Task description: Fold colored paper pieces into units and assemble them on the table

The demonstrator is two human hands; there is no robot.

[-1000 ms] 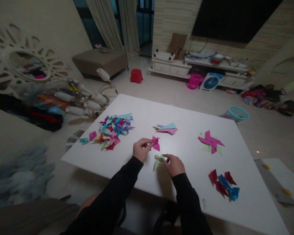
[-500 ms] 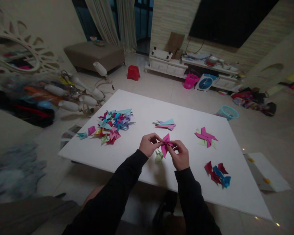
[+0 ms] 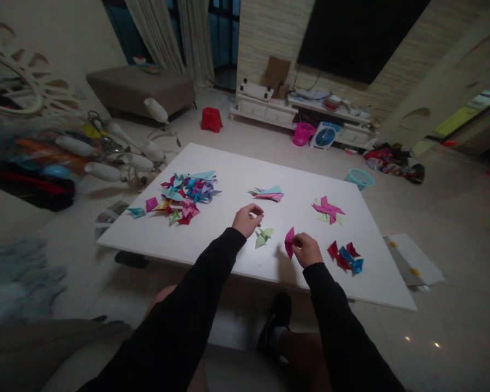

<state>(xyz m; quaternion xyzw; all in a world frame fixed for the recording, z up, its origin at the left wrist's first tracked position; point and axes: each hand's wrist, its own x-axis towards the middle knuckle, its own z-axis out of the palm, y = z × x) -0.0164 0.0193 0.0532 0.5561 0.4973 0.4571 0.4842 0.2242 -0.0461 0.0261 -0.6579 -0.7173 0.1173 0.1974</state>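
Between the fingers of my right hand is a magenta origami crane, held just over the white table. My left hand has its fingers curved and apart, with nothing in them. Just right of it lies a light green origami crane. Beyond my hands rests a small stack of folded paper pieces in blue, pink and green. A heap of many-coloured folded cranes covers part of the table's left side.
Magenta and green folded strips lie at the right, with red and blue folded pieces nearer me. Past the table's edges are a turquoise basket, a red stool and a lamp with white shades.
My left hand has let go of the magenta crane and moved away from it. My right hand has carried the crane rightward, uncovering the green one. The view has shifted.
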